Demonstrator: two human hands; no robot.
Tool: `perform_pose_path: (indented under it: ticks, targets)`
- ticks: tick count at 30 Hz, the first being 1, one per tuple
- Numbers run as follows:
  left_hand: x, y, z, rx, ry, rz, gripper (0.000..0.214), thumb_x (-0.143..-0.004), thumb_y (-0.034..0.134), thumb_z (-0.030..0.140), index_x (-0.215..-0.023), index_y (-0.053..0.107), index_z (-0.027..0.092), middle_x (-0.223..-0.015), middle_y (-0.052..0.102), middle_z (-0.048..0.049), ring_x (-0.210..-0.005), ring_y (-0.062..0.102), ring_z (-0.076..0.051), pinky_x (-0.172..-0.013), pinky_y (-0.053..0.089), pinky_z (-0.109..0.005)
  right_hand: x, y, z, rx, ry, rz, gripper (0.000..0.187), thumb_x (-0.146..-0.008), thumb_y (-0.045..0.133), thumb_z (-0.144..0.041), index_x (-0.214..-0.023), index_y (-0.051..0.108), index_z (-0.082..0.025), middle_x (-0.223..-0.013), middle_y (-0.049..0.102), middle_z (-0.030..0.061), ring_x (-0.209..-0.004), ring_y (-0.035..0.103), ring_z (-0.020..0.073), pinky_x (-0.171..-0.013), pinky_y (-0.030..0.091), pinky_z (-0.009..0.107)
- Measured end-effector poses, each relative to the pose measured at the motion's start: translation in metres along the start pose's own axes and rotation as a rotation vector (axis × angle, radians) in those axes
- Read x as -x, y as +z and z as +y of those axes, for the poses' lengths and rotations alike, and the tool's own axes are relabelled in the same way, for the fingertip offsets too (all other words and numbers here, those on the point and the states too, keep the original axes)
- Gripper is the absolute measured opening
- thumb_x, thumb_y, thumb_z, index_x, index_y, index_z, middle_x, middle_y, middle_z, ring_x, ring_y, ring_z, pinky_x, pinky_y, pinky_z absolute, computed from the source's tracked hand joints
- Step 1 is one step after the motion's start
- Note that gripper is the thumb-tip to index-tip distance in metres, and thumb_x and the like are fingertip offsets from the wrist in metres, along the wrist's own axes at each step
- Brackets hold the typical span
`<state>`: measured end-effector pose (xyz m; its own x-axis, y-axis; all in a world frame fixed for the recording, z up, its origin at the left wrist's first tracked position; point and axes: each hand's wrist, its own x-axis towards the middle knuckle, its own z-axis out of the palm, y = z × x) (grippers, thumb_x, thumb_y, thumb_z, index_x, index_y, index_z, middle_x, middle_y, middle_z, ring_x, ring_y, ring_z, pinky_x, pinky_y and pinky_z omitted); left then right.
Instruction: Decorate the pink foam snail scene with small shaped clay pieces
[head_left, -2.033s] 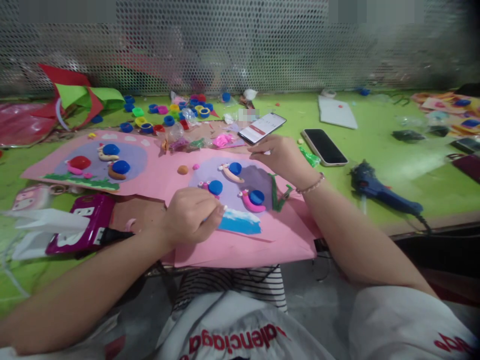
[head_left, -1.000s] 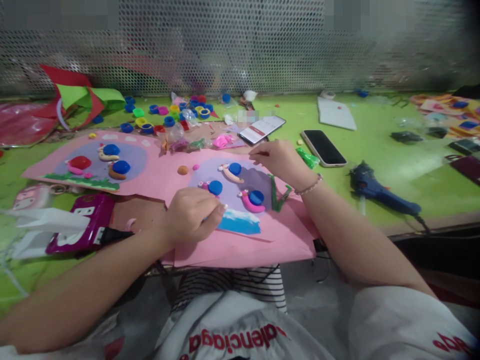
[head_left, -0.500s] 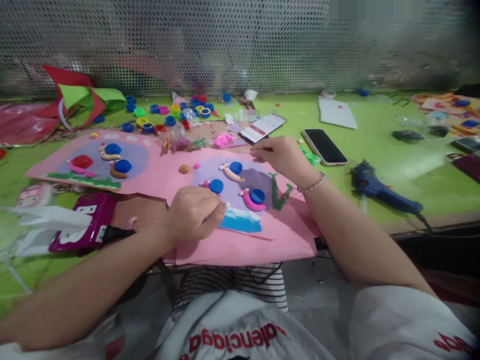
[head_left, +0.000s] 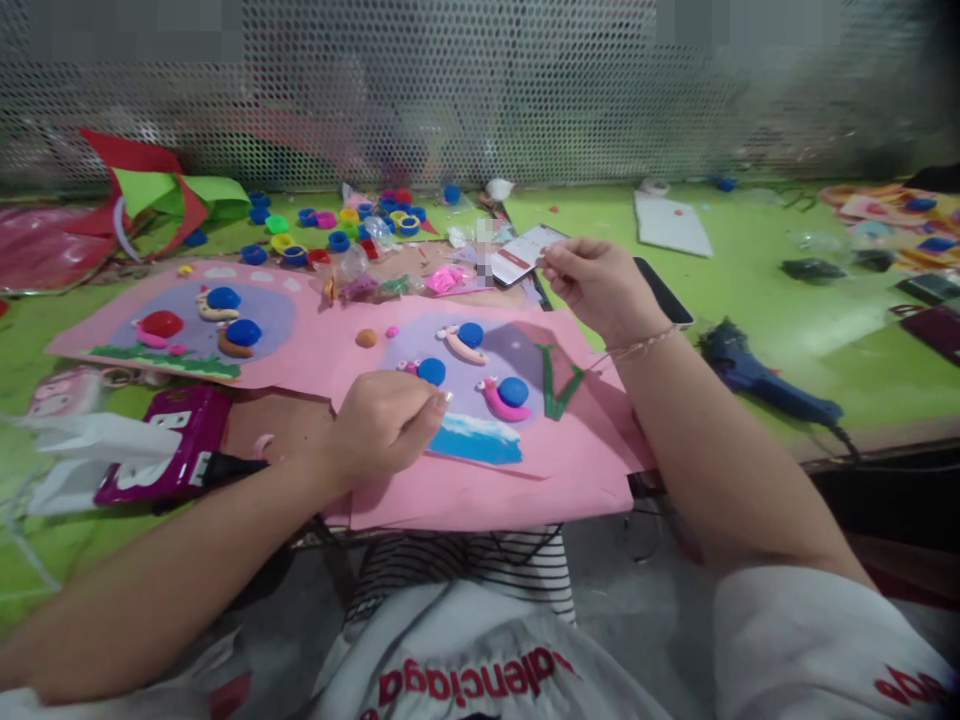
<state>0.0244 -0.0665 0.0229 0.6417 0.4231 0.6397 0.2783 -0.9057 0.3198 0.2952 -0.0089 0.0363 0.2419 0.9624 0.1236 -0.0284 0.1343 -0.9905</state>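
My left hand [head_left: 386,425] is closed, resting over the lower left of the lilac oval on a pink paper sheet [head_left: 487,500]. A small white spot shows at its thumb tip; whether it is a nail or a bit of clay I cannot tell. My right hand [head_left: 604,290] is raised above the sheet's upper right edge in a pinch, in front of a lit phone [head_left: 525,250]; what its fingertips hold is not visible. Clay snails lie on the oval: a magenta one [head_left: 504,400], a cream one [head_left: 461,342] and one [head_left: 429,372] beside my left hand. A green clay strip [head_left: 559,385] forms a V.
At left lies a second snail picture [head_left: 285,350], above a purple tissue pack [head_left: 165,440]. Bottle caps [head_left: 341,240] and clay packets [head_left: 446,278] are scattered behind. Right of my right arm are a dark-screened phone [head_left: 664,292] and a blue glue gun [head_left: 772,380].
My right hand has moved up and to the right, uncovering more of the sheet's upper right edge and partly covering the dark-screened phone. My left hand has barely moved.
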Motion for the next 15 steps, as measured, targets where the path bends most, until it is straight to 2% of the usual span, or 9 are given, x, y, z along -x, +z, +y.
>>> perform_pose_path:
  ticks: [4, 8, 11, 15]
  targets:
    - [-0.0003, -0.0005, 0.0009, 0.031, -0.077, -0.023, 0.036, -0.088, 0.038, 0.02, -0.054, 0.051, 0.017, -0.048, 0.052, -0.0001, -0.047, 0.049, -0.01, -0.049, 0.038, -0.023, -0.0037, -0.0025, 0.0006, -0.134, 0.086, 0.006, 0.014, -0.082, 0.057, -0.007, -0.077, 0.065, -0.018, -0.076, 0.067, -0.0005, -0.073, 0.065, 0.0052, -0.069, 0.056, 0.011]
    - [-0.0009, -0.0013, 0.0016, 0.097, -0.186, -0.04, 0.038, -0.089, 0.037, 0.022, -0.054, 0.052, 0.016, -0.048, 0.053, 0.0, -0.047, 0.05, -0.01, -0.049, 0.038, -0.022, -0.001, 0.0, 0.0009, -0.155, 0.102, -0.057, 0.021, -0.081, 0.053, 0.0, -0.084, 0.064, -0.017, -0.089, 0.068, 0.0015, -0.092, 0.065, 0.0084, -0.085, 0.053, 0.015]
    - [-0.0013, -0.0025, 0.0018, 0.13, -0.245, -0.06, 0.039, -0.089, 0.037, 0.021, -0.055, 0.054, 0.015, -0.049, 0.054, 0.0, -0.047, 0.051, -0.009, -0.05, 0.038, -0.022, -0.0003, 0.0002, 0.0015, -0.158, 0.096, -0.106, 0.026, -0.08, 0.049, 0.004, -0.088, 0.062, -0.017, -0.094, 0.068, 0.0031, -0.1, 0.063, 0.0104, -0.092, 0.051, 0.018]
    - [-0.0024, -0.0037, 0.0029, 0.16, -0.268, -0.064, 0.04, -0.089, 0.037, 0.021, -0.054, 0.055, 0.014, -0.049, 0.054, -0.0004, -0.048, 0.052, -0.009, -0.05, 0.039, -0.022, -0.0012, -0.0007, 0.0034, -0.193, 0.131, -0.134, 0.033, -0.076, 0.048, 0.008, -0.09, 0.061, -0.019, -0.095, 0.069, 0.0008, -0.102, 0.063, 0.0107, -0.093, 0.051, 0.023]
